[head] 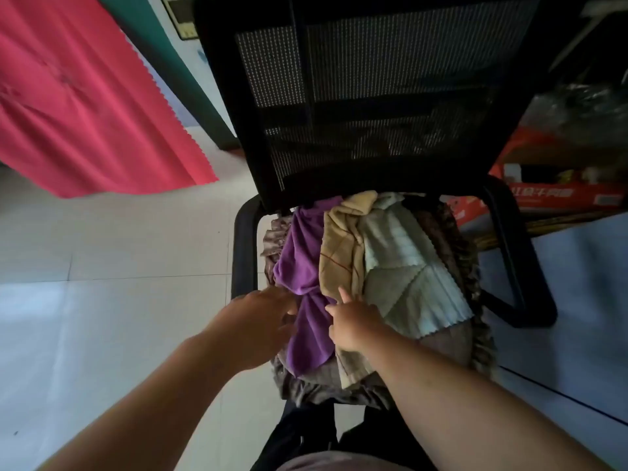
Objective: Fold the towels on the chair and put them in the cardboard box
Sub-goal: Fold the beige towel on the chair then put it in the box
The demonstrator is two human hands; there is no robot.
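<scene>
While both my hands reached over the chair, the purple towel lay between them. My left fingers were spread beside it, gripping nothing; my right fingers, loosely curled with one pointing, touched its edge. Beige and pale green towels lay just beyond my right fingers.

Pale tiled floor; red cloth hanging upper left beside a green wall; blue mat at right.
</scene>
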